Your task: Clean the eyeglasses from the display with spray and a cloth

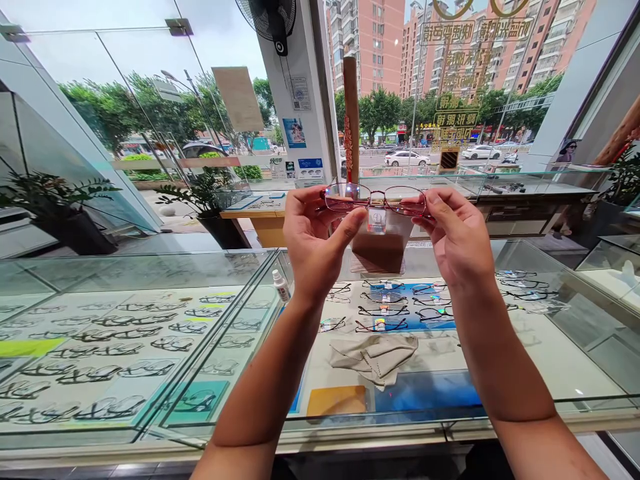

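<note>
A pair of thin-rimmed, reddish eyeglasses (377, 193) is held up above the glass counter, lenses level. My left hand (320, 237) pinches its left side, thumb near the lower rim of the lens. On the other side, my right hand (455, 227) grips the frame's right end between thumb and fingers. A small tag or sticker (377, 220) shows just under the nose bridge. Below the hands, a crumpled grey-beige cleaning cloth (375, 357) lies on the counter. A small white spray bottle (281, 285) stands beyond my left forearm.
Rows of eyeglasses (385, 310) lie in the glass counter (565, 373) below, with more rows (130, 320) in the case to the left. A mirror-like stand (380, 257) is behind the held glasses. Potted plants (210, 200) and a wooden post (351, 113) stand farther back.
</note>
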